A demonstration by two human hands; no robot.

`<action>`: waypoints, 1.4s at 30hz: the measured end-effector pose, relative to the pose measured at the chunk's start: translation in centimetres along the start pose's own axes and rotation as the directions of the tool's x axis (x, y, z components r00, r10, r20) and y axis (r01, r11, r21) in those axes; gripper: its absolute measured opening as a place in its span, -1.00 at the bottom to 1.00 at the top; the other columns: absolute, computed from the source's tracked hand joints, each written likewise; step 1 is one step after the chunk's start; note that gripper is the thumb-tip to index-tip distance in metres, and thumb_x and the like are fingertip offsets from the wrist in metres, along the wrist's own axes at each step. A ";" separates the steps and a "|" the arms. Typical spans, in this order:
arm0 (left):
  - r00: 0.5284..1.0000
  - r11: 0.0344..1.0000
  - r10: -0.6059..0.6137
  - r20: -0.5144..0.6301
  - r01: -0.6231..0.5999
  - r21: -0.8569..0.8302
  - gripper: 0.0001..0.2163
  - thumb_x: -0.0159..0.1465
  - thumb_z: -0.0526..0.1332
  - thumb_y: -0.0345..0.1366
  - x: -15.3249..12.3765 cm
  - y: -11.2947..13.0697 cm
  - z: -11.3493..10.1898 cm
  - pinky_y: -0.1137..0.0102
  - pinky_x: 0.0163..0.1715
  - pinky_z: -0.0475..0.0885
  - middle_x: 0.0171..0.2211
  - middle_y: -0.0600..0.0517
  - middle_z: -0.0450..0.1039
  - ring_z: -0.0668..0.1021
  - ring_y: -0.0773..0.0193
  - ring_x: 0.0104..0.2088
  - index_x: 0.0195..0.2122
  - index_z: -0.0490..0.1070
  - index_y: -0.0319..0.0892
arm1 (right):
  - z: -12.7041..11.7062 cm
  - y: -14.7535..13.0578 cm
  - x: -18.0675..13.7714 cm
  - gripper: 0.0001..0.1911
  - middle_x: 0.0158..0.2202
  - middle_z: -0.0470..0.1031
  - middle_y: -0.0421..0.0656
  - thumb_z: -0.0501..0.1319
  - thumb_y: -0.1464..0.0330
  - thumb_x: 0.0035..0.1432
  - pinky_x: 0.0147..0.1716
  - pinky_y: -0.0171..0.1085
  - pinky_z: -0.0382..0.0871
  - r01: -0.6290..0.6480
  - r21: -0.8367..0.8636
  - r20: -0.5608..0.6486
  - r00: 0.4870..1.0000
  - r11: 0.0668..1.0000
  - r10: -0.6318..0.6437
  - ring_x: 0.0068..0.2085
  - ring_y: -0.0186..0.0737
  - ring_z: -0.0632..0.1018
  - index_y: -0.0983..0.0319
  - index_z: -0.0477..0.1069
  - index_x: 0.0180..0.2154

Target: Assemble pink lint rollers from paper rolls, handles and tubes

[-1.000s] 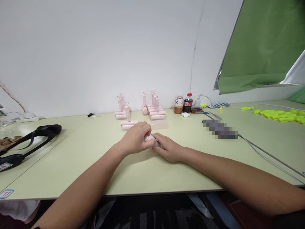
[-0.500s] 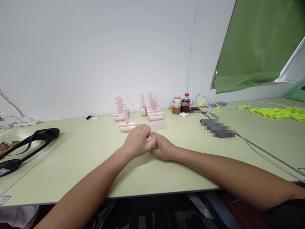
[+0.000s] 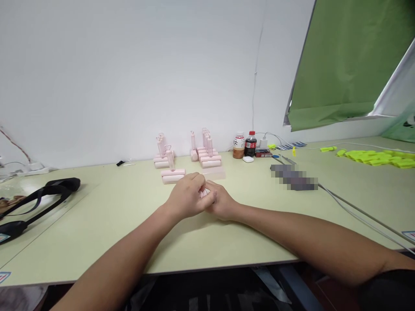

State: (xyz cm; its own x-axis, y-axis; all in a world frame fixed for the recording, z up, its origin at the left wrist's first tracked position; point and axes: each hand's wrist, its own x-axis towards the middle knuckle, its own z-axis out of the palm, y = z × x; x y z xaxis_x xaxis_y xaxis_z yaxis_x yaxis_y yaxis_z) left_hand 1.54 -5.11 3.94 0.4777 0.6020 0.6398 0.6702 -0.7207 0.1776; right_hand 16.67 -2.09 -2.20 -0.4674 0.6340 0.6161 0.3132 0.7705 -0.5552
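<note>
Over the table in front of me, my left hand (image 3: 188, 195) and my right hand (image 3: 221, 201) meet, both with fingers curled closed. Between them shows a bit of a pale pink-and-white lint roller part (image 3: 204, 193); the fingers hide most of it. Just beyond my left hand lies a pink lint roller (image 3: 173, 176) with its handle standing up. A translucent pale pink cover (image 3: 214, 173) lies behind my right hand. Further back, more pink lint rollers (image 3: 210, 160) stand in a right-hand group, with others (image 3: 164, 160) to the left.
Two drink bottles (image 3: 239, 146) (image 3: 250, 144) and a white case (image 3: 248, 159) stand near the wall. A blurred-out dark object (image 3: 294, 177) with a cable lies to the right. Yellow-green pieces (image 3: 379, 157) are heaped far right. A black strapped frame (image 3: 48, 194) lies left.
The view has shifted slightly, so the table items sit a little lower. My hands stay together around the part, with a bit more of it showing between the fingers.
</note>
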 end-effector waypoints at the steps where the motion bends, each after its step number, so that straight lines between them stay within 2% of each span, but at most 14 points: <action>1: 1.000 1.000 -0.003 0.013 0.003 0.003 -0.73 0.12 0.15 -0.22 0.0 0.0 0.0 0.40 -0.53 0.10 -0.57 0.11 0.15 0.26 0.32 -0.52 -0.54 0.00 -0.11 | 0.1 0.1 0.0 -0.71 -0.32 0.38 -0.19 0.14 0.56 -0.18 -0.36 -0.28 0.25 0.008 0.012 -0.001 1.000 1.000 -0.008 -0.32 -0.21 0.38 0.19 0.27 -0.33; 7: 0.996 0.999 -0.033 0.079 0.031 0.018 -0.70 0.16 0.17 -0.18 -0.1 0.4 -0.2 0.41 -0.55 0.07 -0.57 0.11 0.17 0.26 0.32 -0.55 -0.54 0.02 -0.11 | 0.5 0.7 -0.1 -0.67 -0.34 0.36 -0.21 0.13 0.59 -0.23 -0.36 -0.29 0.27 0.063 0.085 0.027 0.997 0.994 -0.066 -0.32 -0.22 0.40 0.19 0.24 -0.33; 11: 0.994 0.999 -0.040 0.100 0.039 0.007 -0.71 0.17 0.17 -0.20 -0.2 0.7 -0.7 0.41 -0.55 0.08 -0.58 0.11 0.19 0.25 0.34 -0.56 -0.55 0.04 -0.12 | 0.6 1.0 0.0 -0.68 -0.35 0.36 -0.22 0.11 0.58 -0.25 -0.35 -0.28 0.27 0.055 0.126 0.046 0.997 0.990 -0.062 -0.32 -0.22 0.39 0.20 0.25 -0.35; 16: 0.996 1.000 -0.003 0.090 0.006 -0.026 -0.74 0.28 0.07 -0.21 -0.1 0.1 -1.0 0.41 -0.54 0.10 -0.58 0.09 0.22 0.26 0.34 -0.56 -0.54 0.12 -0.14 | 0.8 1.3 -0.1 -0.70 -0.37 0.38 -0.24 0.10 0.54 -0.27 -0.39 -0.30 0.27 -0.114 0.357 0.040 0.993 0.927 0.107 -0.34 -0.23 0.40 0.22 0.29 -0.36; 20: 0.999 0.999 -0.008 0.043 0.009 -0.039 -0.75 0.28 0.07 -0.24 0.2 -0.6 -0.7 0.40 -0.55 0.09 -0.58 0.10 0.22 0.25 0.35 -0.56 -0.53 0.12 -0.14 | 0.8 1.3 -0.1 -0.69 -0.41 0.38 -0.27 0.13 0.54 -0.28 -0.45 -0.34 0.21 -0.225 0.456 0.028 0.971 0.861 0.239 -0.38 -0.28 0.37 0.22 0.33 -0.36; 25: 1.000 0.967 -0.018 0.004 0.018 -0.253 -0.85 0.23 0.17 -0.21 -0.5 -1.1 0.2 0.42 -0.46 0.24 -0.44 0.10 0.32 0.35 0.34 -0.45 -0.36 0.21 -0.14 | 0.2 1.1 0.2 -0.75 -0.50 0.32 -0.32 0.26 0.49 -0.25 -0.49 -0.35 0.20 -0.315 0.608 0.047 0.931 0.729 0.362 -0.47 -0.36 0.31 0.22 0.31 -0.40; 27: 0.998 0.935 -0.016 0.063 0.037 -0.352 -0.82 0.23 0.20 -0.18 -0.8 -1.3 0.7 0.42 -0.41 0.29 -0.39 0.08 0.36 0.40 0.33 -0.39 -0.32 0.23 -0.14 | -0.1 1.2 0.3 -0.75 -0.47 0.38 -0.29 0.30 0.45 -0.22 -0.45 -0.33 0.24 -0.328 0.647 0.041 0.916 0.688 0.398 -0.43 -0.33 0.36 0.22 0.32 -0.40; 29: 0.987 0.912 -0.002 0.161 0.068 -0.405 -0.80 0.23 0.21 -0.15 -0.9 -1.4 1.2 0.42 -0.40 0.30 -0.40 0.08 0.37 0.41 0.33 -0.40 -0.36 0.26 -0.14 | -0.3 1.5 0.4 -0.77 -0.43 0.43 -0.25 0.30 0.43 -0.19 -0.40 -0.31 0.29 -0.337 0.685 0.054 0.908 0.646 0.416 -0.39 -0.28 0.41 0.23 0.36 -0.38; 33: 0.967 0.927 0.100 0.236 -0.004 -0.376 -0.73 0.26 0.16 -0.15 -0.8 -1.4 1.7 0.40 -0.37 0.30 -0.48 0.05 0.34 0.40 0.30 -0.38 -0.53 0.27 -0.16 | -0.6 2.2 0.6 -0.78 -0.47 0.44 -0.25 0.23 0.46 -0.21 -0.40 -0.28 0.32 -0.382 0.726 0.077 0.872 0.572 0.484 -0.40 -0.25 0.45 0.25 0.37 -0.38; 35: 0.949 0.938 0.150 0.277 -0.048 -0.343 -0.69 0.27 0.14 -0.16 -0.7 -1.4 1.6 0.39 -0.39 0.27 -0.52 0.07 0.28 0.36 0.30 -0.40 -0.58 0.21 -0.16 | -0.8 2.4 0.7 -0.77 -0.47 0.42 -0.24 0.23 0.45 -0.23 -0.40 -0.28 0.33 -0.398 0.715 0.055 0.852 0.575 0.521 -0.40 -0.25 0.45 0.25 0.35 -0.39; 38: 0.908 0.956 0.148 0.392 -0.029 -0.294 -0.65 0.25 0.12 -0.17 -0.8 -1.7 1.6 0.40 -0.47 0.18 -0.57 0.11 0.18 0.27 0.34 -0.49 -0.62 0.10 -0.16 | -1.2 2.5 0.8 -0.71 -0.43 0.40 -0.25 0.27 0.44 -0.22 -0.36 -0.28 0.36 -0.418 0.666 -0.011 0.822 0.617 0.569 -0.37 -0.26 0.45 0.24 0.31 -0.34; 42: 0.879 0.972 0.112 0.463 0.000 -0.235 -0.71 0.17 0.16 -0.22 -0.9 -2.9 1.4 0.39 -0.49 0.15 -0.56 0.09 0.25 0.31 0.31 -0.48 -0.64 0.14 -0.16 | -1.9 2.5 0.7 -0.52 -0.41 0.37 -0.29 0.30 0.41 -0.15 -0.47 -0.29 0.39 -0.505 0.568 -0.028 0.777 0.650 0.628 -0.46 -0.32 0.42 0.19 0.19 -0.15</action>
State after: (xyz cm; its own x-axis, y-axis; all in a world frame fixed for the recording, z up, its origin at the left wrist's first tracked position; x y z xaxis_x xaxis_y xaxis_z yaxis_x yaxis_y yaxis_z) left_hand -0.03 -3.07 1.77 0.7582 0.6079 0.2359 0.5177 -0.7812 0.3489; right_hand 18.71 0.42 -2.07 -0.1432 0.9789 0.1460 -0.0305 0.1431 -0.9892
